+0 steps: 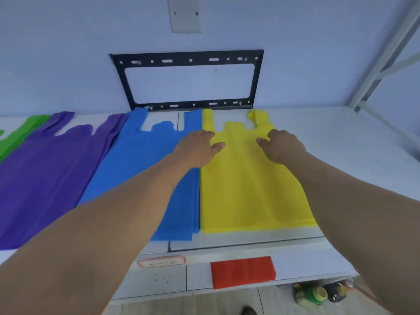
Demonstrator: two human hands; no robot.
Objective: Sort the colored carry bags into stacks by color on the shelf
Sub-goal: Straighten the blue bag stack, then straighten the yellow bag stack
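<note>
In the head view, both hands rest with fingers relaxed and grasping nothing on the upper part of the yellow carry bag (247, 185), left hand (200, 147) by one handle, right hand (283, 145) by the other, probably flattening it onto its stack. Left of the yellow bag on the shelf (352, 142) lie the blue stack (145, 169), the purple stack (50, 169) and the green stack (20, 135), while a folded red bag (243, 271) waits nearer than the yellow bag, likely unsorted

I'm seeing plain colours in a row on the white shelf (341, 137): green bags (21, 133), purple bags (45, 173), blue bags (141, 169), yellow bags (245, 189). A red bag (243, 271) is lying at the front edge. A black bracket (188, 57) is showing on the pale blue wall (68, 53).
</note>
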